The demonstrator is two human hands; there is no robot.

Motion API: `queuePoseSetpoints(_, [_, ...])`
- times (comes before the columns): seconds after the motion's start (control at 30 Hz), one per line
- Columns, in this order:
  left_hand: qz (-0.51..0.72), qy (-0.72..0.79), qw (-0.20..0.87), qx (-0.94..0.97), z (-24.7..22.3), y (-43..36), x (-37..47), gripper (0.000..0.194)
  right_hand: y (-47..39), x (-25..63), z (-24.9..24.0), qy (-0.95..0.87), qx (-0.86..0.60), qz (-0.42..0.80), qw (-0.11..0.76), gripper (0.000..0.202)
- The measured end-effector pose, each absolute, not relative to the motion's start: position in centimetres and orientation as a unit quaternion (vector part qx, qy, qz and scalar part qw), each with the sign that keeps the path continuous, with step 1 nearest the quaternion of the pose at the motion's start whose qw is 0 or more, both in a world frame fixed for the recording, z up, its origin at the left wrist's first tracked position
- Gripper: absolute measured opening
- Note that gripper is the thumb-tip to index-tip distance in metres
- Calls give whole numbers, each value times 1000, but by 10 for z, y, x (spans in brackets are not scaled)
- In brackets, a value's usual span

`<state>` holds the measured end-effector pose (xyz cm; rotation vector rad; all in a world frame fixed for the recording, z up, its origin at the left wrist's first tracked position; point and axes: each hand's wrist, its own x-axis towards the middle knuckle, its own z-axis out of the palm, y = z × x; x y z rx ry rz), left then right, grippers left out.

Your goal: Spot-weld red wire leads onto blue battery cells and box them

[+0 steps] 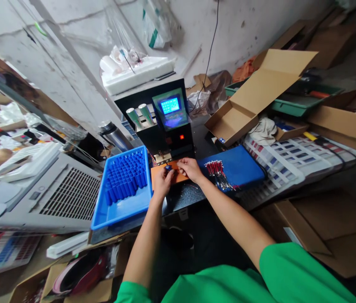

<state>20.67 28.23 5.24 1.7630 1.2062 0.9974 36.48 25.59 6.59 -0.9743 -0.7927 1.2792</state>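
My left hand [162, 183] is closed around a blue cylindrical cell [168, 168], its end showing above the fingers, over an orange board [158, 173]. Just right of it, my right hand [191, 169] is pinched shut above the same board; whatever lies between its fingertips is too small to make out. Directly behind both hands stands a black machine [173, 145] with a lit blue display [170, 105] and metal prongs [162, 157] low at its front. Left of my hands, a blue tray [124, 208] holds many upright blue cells [125, 174].
Red and black wire leads [217, 171] lie bundled on a blue pad [243, 164] at the right. A steel flask [114, 135] stands behind the tray. Open cardboard boxes [259, 90] and a white crate [275, 168] crowd the right; a grey louvred unit [66, 191] stands left.
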Motion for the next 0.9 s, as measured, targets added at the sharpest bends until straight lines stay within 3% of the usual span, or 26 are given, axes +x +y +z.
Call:
queuePoseSetpoints(0.67, [393,514,258,717,51,267,209,31,257,342,77,-343,-441,533,635,33])
queuePoseSetpoints(0.9, [387,526,246,716,52,266,210,30,264,336,64,-394,-468,470,637,33])
